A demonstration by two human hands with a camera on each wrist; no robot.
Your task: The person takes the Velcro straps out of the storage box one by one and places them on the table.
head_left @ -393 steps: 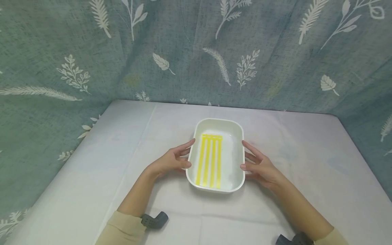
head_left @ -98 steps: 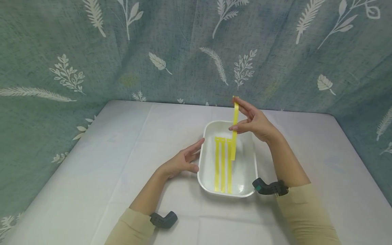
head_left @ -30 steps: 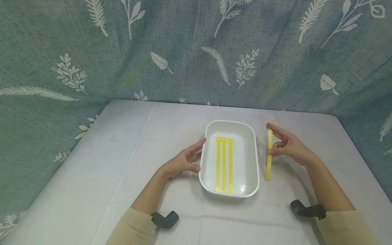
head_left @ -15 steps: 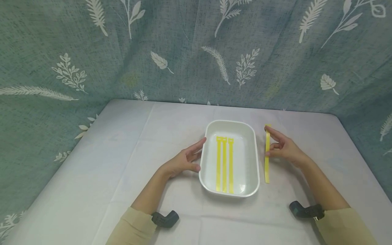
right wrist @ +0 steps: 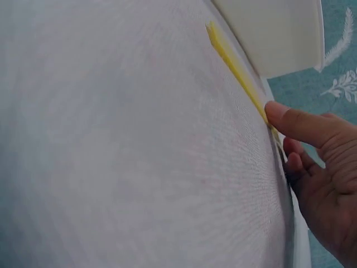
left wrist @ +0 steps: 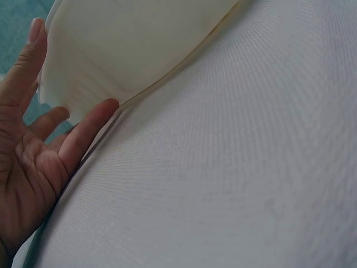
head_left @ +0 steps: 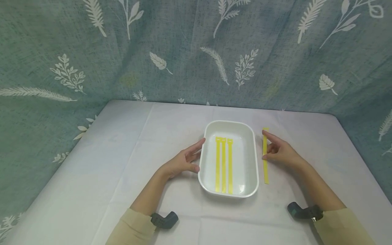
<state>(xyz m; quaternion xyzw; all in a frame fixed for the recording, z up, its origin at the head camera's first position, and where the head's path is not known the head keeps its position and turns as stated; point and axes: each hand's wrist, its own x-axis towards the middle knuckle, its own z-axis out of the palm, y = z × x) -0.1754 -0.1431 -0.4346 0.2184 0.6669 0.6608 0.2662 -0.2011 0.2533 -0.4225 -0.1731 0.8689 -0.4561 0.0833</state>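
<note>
One yellow strip [head_left: 264, 146] has moved out of the white tub [head_left: 245, 160]. The right hand [head_left: 281, 151] pinches it; the left hand's [head_left: 181, 161] loose fingers touch the tub.

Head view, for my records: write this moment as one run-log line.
left hand: touches white tray | right hand: holds yellow strip, right of tray | white tray: three yellow strips inside
</note>
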